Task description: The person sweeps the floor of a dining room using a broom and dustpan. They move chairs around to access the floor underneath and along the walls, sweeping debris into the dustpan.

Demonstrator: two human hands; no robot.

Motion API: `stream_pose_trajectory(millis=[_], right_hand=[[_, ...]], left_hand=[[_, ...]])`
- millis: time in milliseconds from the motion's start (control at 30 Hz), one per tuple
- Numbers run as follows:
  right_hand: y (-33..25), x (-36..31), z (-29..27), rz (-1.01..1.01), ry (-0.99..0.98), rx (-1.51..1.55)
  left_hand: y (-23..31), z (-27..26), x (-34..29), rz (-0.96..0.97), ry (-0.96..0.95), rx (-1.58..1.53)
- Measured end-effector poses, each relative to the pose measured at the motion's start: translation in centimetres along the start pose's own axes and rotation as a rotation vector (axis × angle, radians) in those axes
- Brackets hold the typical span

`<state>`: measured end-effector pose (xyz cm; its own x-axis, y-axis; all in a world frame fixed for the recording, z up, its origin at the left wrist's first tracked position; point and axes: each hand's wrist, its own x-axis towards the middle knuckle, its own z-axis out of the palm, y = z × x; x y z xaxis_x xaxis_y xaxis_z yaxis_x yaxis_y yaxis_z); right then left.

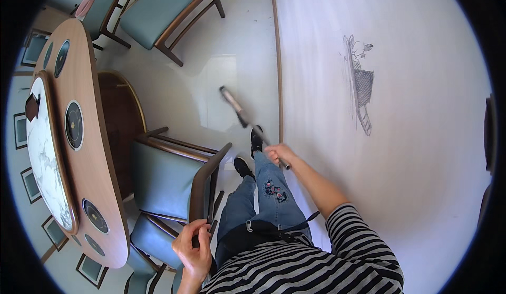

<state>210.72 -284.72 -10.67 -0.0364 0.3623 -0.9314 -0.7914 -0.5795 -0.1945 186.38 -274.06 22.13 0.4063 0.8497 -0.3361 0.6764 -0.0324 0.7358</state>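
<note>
My right hand (280,154) is closed around the grey stick of a long-handled floor tool (268,142), a broom or mop. Its narrow head (232,103), pale in the middle and dark at both ends, is smeared by motion over the light floor ahead of my feet. The stick's end pokes out past my fist, above my thigh. My left hand (194,249) hangs at my left side with its fingers curled in, and nothing shows in them. Close by it is the dark wooden backrest of a chair (206,180); whether they touch I cannot tell.
At left stands an oval wooden table (87,157) with a marble turntable (45,151) and round dark plates. Blue-green chairs (163,9) surround it. To my right runs a white wall (411,178) with a drawing (362,85), edged by brown skirting (279,72).
</note>
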Motion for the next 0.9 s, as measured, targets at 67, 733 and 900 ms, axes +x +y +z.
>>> stream_pose_trajectory(millis=[67,733,900], right_hand=[[-2.4,1.5,-1.6,-0.125,0.161,-0.107],[-1.8,3.6,12.6,0.186,-0.426,-0.068],[-5.9,9.7,8.6,0.220,-0.364,-0.041]], left_hand=[[-0.4,0.1,-0.1,-0.015,0.019,0.003],[-0.3,-0.5,1.3,0.089,0.121,0.311],[0.1,-0.3,1.9,0.045,0.139,0.317]])
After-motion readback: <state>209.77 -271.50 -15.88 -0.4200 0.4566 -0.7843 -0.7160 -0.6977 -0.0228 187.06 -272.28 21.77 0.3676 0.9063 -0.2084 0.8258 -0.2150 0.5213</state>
